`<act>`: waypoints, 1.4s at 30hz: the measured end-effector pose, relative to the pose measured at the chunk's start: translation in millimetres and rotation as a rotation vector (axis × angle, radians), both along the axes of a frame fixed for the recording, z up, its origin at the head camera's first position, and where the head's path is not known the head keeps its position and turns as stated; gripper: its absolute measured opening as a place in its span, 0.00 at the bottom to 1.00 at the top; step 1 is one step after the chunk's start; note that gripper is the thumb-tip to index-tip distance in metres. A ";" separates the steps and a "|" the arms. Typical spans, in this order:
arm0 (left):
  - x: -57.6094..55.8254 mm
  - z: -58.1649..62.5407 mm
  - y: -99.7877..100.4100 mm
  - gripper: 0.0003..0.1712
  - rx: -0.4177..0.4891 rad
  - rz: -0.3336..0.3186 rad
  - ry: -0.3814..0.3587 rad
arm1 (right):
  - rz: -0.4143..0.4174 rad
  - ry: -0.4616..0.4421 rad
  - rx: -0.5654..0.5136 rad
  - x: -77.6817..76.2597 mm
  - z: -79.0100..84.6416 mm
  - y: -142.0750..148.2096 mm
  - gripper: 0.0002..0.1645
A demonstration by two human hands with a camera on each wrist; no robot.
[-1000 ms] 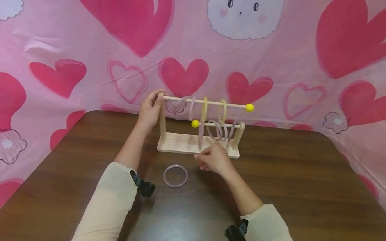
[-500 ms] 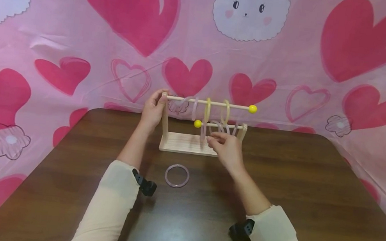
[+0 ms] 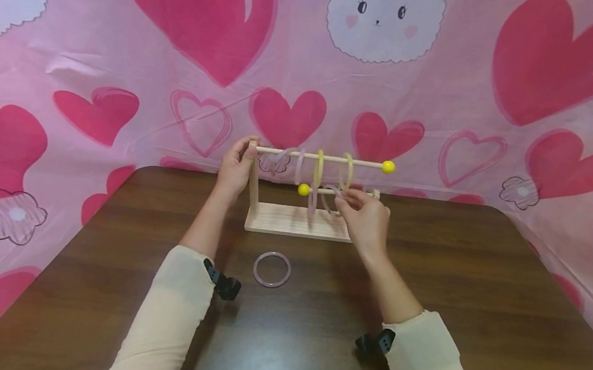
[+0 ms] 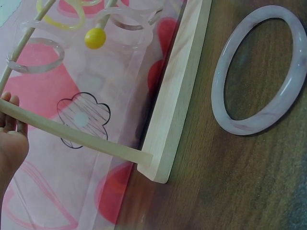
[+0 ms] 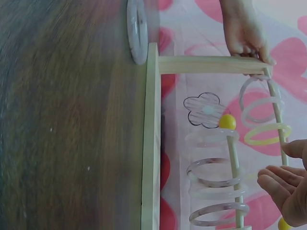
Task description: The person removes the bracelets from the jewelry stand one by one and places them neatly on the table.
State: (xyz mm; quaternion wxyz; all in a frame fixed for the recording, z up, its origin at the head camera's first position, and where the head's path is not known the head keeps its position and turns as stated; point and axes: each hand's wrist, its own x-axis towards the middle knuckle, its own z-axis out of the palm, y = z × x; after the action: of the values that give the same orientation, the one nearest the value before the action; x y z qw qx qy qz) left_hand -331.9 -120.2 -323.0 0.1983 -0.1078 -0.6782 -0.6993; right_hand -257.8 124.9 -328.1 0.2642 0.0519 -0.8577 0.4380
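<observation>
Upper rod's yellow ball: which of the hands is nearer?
Right. The right hand is below the yellow ball in the head view; the left hand grips the post at the opposite end of the upper rod.

Rack (image 4: pixel 176 91) seemingly sideways in wrist views

Upright wooden rack (image 3: pixel 293 221) hung with bangles (image 3: pixel 319 170); mauve bangle (image 4: pixel 249 126) flat in front.

A brown table (image 3: pixel 291 341) bears a rack (image 3: pixel 293 221) and ring (image 4: pixel 219 88).
</observation>
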 end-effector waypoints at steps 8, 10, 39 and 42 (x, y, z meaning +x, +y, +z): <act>1.7 1.2 0.7 0.19 -0.019 0.010 -0.003 | -0.036 0.074 -0.011 -9.2 -3.6 3.6 0.16; 1.4 1.2 0.4 0.20 -0.017 0.007 -0.004 | -0.045 0.073 -0.002 -12.1 -3.8 4.0 0.16; -0.7 -0.3 1.2 0.23 0.015 0.004 0.017 | -0.077 0.054 -0.098 -32.2 -1.3 -9.2 0.13; -0.5 -0.1 0.8 0.23 0.008 0.008 0.011 | -0.076 0.063 -0.107 -31.5 -1.2 -9.2 0.13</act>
State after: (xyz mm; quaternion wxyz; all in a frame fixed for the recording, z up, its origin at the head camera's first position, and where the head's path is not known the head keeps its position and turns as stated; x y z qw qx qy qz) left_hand -332.5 -119.4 -323.1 0.2052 -0.1080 -0.6746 -0.7008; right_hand -289.3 115.7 -329.3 0.3100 0.0189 -0.8256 0.4711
